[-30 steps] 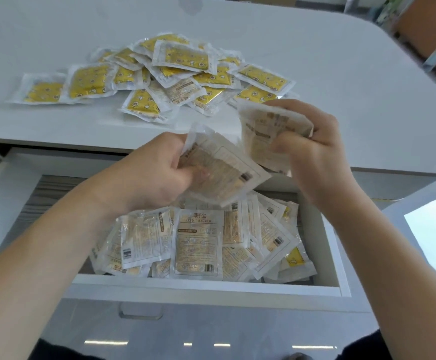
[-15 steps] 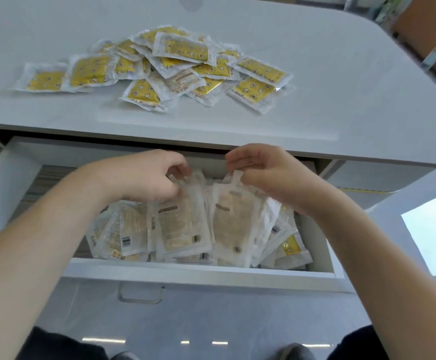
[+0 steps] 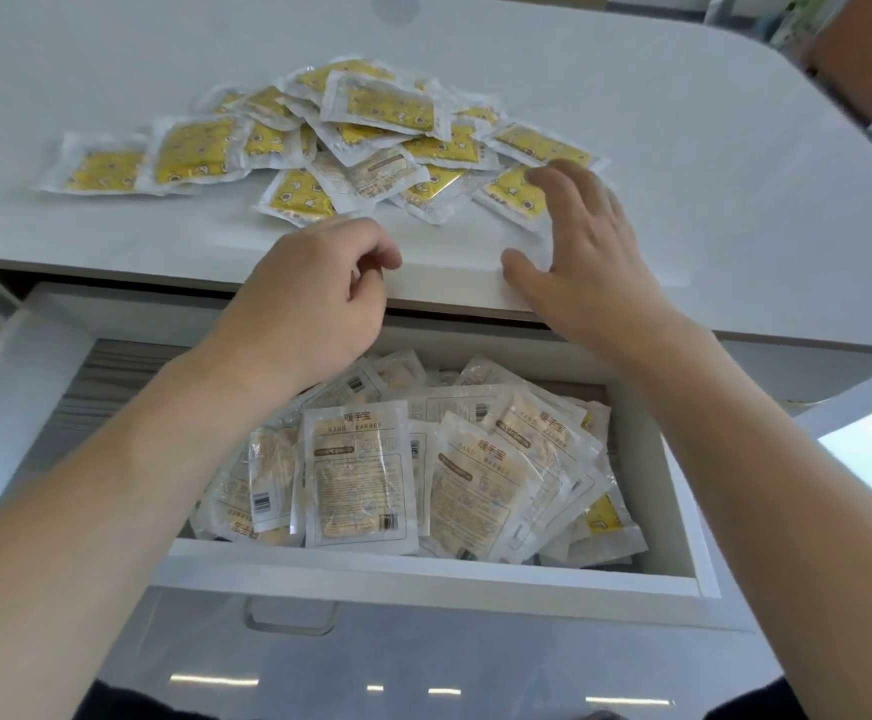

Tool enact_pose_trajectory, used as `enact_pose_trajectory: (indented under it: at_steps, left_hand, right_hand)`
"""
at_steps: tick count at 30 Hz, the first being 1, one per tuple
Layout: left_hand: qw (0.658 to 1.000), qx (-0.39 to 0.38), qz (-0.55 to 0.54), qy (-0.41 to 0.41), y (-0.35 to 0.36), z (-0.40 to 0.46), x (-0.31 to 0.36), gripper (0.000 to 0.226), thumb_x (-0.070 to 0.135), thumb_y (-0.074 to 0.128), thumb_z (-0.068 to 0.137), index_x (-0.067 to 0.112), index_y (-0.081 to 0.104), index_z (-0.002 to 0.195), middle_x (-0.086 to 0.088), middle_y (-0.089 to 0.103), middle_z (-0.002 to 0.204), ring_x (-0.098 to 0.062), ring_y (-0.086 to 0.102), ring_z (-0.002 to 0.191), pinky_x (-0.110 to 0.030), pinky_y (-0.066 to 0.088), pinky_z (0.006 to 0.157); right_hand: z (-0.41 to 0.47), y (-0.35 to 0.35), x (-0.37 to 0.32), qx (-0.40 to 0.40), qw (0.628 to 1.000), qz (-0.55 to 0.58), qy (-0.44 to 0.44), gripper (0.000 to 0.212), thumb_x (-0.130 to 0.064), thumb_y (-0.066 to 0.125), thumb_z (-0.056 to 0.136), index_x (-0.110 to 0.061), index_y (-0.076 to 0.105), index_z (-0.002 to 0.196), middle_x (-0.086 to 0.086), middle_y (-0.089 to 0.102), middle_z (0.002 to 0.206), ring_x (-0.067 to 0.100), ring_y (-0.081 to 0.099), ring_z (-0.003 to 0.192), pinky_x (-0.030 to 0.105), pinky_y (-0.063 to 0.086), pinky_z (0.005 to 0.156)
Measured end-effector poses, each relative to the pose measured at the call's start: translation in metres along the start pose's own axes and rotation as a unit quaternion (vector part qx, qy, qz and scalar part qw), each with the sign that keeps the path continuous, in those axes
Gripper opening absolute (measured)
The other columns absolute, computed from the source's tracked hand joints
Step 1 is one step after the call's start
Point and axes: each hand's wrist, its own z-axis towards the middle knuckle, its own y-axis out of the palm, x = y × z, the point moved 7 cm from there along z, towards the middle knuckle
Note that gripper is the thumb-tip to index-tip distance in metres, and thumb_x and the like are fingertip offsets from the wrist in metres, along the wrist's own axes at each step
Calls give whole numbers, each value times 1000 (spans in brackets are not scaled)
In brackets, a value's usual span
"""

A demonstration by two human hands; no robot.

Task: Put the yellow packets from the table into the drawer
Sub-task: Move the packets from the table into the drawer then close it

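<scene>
Having let go of the two packets now lying in the drawer (image 3: 423, 574), both hands are reaching empty toward the yellow packets (image 3: 319, 142) at 12 o'clock on the table (image 3: 683, 148), the left hand (image 3: 309, 298) loosely curled, the right hand (image 3: 584, 252) spread over the nearest packet (image 3: 509, 192).

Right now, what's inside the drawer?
The drawer holds a heap of packets, mostly printed backs up, one yellow face showing at right. Whatever lies under the heap is covered.
</scene>
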Motion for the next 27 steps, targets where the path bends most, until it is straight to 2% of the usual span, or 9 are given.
enact_pose_trajectory:
  at_steps: [3,6,9,11,13,15,19,23,27]
  left_hand:
    - [996,30,72,40,6,7,-2,29,3,49,89,11,62,114,-4,56,113,-21,47,104,-27,36,87]
    - [989,30,142,34,13,13,-11,38,14,45,86,8,57,122,-13,50,128,-35,41,120,-42,35,99]
    - [982,7,191,2,18,20,-21,51,27,36,87,8,49,132,-17,38,144,-36,32,133,-47,25,112]
    - [973,-3,231,-13,20,25,-26,58,35,31,87,8,43,137,-18,30,151,-36,24,140,-50,18,117]
    - [966,-14,255,-34,22,30,-31,63,41,27,87,12,35,142,-17,21,157,-35,16,145,-54,12,118]
    - [963,-24,263,-53,25,34,-36,69,47,21,87,16,25,148,-13,16,160,-32,11,147,-53,8,119]
    - [962,-37,264,-65,28,37,-41,76,53,14,87,20,7,155,-6,10,163,-26,5,150,-49,1,120]
    - [955,-42,287,-62,29,38,-41,78,56,13,88,19,6,155,-4,19,160,-27,12,146,-48,8,119]
    - [943,-29,326,-65,25,40,-36,76,57,15,88,17,23,152,-7,35,142,-34,29,124,-47,22,107]
  right_hand:
    - [24,11,17,-41,998,-42,39,73,-38,49,91,-17,16,153,6,6,162,22,3,149,41,5,121]
    - [42,23,29,-68,993,-73,63,79,-45,40,93,-16,3,155,6,-6,163,22,-9,149,46,-4,120]
    - [56,31,36,-85,988,-96,83,80,-51,33,93,-15,-3,155,6,-7,163,22,-12,149,48,-10,118]
    - [62,34,38,-95,986,-97,96,80,-53,29,93,-15,-3,155,6,1,163,22,-6,149,51,-11,118]
    - [64,33,37,-85,987,-100,94,78,-55,29,92,-16,2,155,9,17,158,25,8,148,51,-8,118]
    - [63,28,33,-51,988,-121,82,76,-60,31,91,-17,19,152,11,32,143,30,22,139,47,4,118]
    - [55,20,25,-11,988,-136,72,64,-67,37,87,-16,56,121,7,39,121,31,34,119,40,25,107]
    - [41,14,17,9,991,-115,69,57,-60,43,86,-13,62,112,6,39,115,28,35,114,36,29,104]
    - [27,16,12,8,996,-62,57,50,-50,49,89,-9,58,116,7,40,127,28,35,124,34,28,108]
